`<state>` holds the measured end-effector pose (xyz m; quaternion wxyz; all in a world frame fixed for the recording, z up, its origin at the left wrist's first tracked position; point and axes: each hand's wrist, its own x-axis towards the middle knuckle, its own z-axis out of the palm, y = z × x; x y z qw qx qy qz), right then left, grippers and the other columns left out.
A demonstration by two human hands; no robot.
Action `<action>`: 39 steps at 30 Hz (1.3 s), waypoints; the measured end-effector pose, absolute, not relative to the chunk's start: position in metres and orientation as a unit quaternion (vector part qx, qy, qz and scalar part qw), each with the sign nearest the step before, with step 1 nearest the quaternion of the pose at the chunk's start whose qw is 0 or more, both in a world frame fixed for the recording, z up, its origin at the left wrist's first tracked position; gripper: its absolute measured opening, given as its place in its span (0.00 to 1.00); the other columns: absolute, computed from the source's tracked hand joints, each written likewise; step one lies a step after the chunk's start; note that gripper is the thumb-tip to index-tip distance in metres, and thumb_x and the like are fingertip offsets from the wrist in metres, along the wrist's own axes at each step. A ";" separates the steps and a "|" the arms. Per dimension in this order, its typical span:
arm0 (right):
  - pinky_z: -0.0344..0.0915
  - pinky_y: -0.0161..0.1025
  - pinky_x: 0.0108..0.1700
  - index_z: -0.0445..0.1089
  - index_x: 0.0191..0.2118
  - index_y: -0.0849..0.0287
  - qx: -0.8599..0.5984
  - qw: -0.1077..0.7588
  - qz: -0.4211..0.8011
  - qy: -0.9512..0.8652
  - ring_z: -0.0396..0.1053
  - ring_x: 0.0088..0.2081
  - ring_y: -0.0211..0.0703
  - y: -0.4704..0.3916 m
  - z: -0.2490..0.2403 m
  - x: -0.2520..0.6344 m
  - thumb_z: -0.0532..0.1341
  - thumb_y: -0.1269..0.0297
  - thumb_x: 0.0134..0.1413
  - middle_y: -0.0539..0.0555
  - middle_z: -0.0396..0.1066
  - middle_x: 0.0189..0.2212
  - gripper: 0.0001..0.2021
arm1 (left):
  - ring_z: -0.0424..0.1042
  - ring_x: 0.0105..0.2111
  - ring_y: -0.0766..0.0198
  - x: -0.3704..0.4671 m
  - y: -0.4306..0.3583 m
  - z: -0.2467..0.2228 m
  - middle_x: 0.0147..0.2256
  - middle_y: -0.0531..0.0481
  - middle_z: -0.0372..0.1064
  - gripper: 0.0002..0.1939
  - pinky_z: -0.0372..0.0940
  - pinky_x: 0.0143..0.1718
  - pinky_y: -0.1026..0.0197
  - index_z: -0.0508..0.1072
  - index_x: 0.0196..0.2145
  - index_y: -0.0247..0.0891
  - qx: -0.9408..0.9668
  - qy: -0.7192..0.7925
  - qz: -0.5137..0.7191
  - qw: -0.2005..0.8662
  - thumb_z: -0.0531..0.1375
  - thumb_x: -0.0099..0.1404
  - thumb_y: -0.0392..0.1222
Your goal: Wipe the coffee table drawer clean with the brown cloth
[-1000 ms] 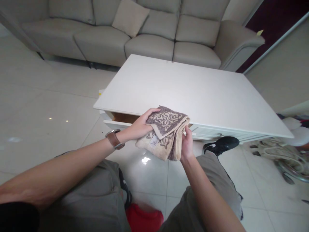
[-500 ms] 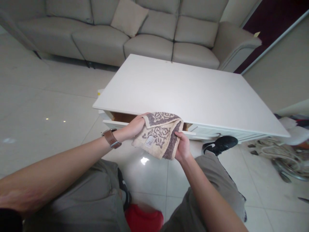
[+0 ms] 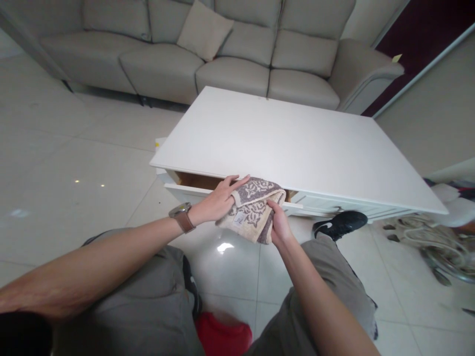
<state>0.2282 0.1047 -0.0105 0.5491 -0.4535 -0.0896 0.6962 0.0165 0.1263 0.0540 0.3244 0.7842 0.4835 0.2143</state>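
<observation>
A folded cream and purple-brown patterned towel (image 3: 256, 217) hangs in the air before the front edge of the white coffee table, its small white label facing me. My left hand (image 3: 218, 199) has the towel's left side, with fingers stretched over its upper edge and the thumb hidden. On the right side, my right hand (image 3: 280, 223) pinches the folded layers, thumb on top. Behind the towel a drawer (image 3: 193, 190) stands pulled out; the towel and my hands cover much of it.
The white coffee table (image 3: 297, 143) fills the middle, with a grey sofa (image 3: 233, 79) behind it. Between my legs is a red object (image 3: 222, 336). Cables and clutter (image 3: 434, 237) lie on the floor at the right. My shoe (image 3: 340, 223) is close to the table front.
My left hand has shifted up and right on the towel, its fingers now stretched over the top edge. My right thumb has moved slightly inward across the front. The camera view has shifted a little.
</observation>
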 end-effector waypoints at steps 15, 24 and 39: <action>0.78 0.47 0.49 0.74 0.53 0.56 -0.455 0.578 0.663 -0.140 0.81 0.45 0.50 0.106 -0.013 0.224 0.69 0.61 0.54 0.52 0.83 0.41 0.20 | 0.69 0.45 0.55 0.038 0.121 0.053 0.42 0.45 0.74 0.12 0.62 0.48 0.53 0.79 0.42 0.39 0.885 0.372 0.212 0.183 0.56 0.74 0.43; 0.79 0.45 0.46 0.73 0.48 0.56 -0.451 0.568 0.677 -0.128 0.81 0.44 0.49 0.103 -0.014 0.222 0.68 0.59 0.52 0.51 0.83 0.39 0.17 | 0.67 0.40 0.58 0.048 0.111 0.047 0.35 0.46 0.72 0.19 0.61 0.45 0.55 0.79 0.35 0.40 0.934 0.254 0.201 0.151 0.51 0.78 0.44; 0.78 0.47 0.50 0.73 0.45 0.55 -0.428 0.588 0.661 -0.184 0.80 0.42 0.51 0.096 0.006 0.223 0.75 0.64 0.41 0.49 0.82 0.38 0.22 | 0.71 0.42 0.58 0.049 0.106 0.051 0.37 0.47 0.77 0.10 0.66 0.47 0.56 0.81 0.44 0.41 0.912 0.233 0.233 0.244 0.59 0.70 0.38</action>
